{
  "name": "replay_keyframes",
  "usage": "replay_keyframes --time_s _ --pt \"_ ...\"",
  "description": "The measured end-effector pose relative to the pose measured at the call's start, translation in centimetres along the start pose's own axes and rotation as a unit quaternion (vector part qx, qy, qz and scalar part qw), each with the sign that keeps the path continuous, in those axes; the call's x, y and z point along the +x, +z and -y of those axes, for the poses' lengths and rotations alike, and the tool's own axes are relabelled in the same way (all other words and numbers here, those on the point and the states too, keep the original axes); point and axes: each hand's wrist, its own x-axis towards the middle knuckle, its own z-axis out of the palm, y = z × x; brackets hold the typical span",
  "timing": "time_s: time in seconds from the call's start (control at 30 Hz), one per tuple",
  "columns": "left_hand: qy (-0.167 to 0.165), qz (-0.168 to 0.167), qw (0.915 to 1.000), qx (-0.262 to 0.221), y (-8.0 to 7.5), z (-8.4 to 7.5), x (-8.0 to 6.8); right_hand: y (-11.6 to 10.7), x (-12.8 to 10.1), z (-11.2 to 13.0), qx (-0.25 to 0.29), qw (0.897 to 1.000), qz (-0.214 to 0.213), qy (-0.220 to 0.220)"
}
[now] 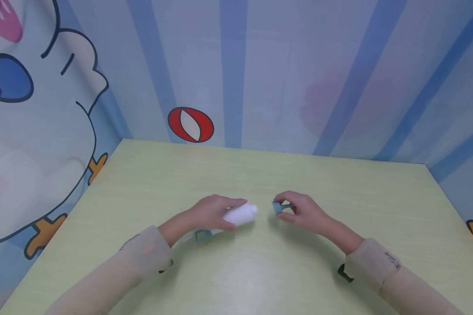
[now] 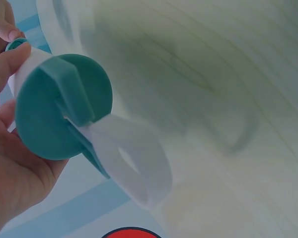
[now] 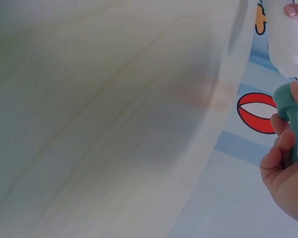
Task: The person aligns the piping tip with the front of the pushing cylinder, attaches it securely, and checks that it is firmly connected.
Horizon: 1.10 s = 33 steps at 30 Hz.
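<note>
At the near side, two pale sleeves are being seen. Farther in, near the middle of one pale yellow table, one white bottle is being gripped by the left hand, thumb and fingers wrapped about it; one teal cap is being pinched narrowly by the right hand. The bottle is being held sideways, its tip being pointed right, toward the cap, across a small gap; whether the table is being touched by it cannot be told. At the far side, one striped wall is being marked by one printed red-and-white ball. In the left wrist view, a round teal base and a white loop are being shown, mostly hidden from the head camera. In the right wrist view, a slim stem is being revealed on the cap.
</note>
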Motion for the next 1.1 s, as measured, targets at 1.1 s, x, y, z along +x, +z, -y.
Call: replay_keyframes --time_s 1.1 --pt "0.049 0.024 0.9973 0.048 0.3 -1.6 1.2 1.1 0.5 1.5 0.016 0.999 0.026 -0.008"
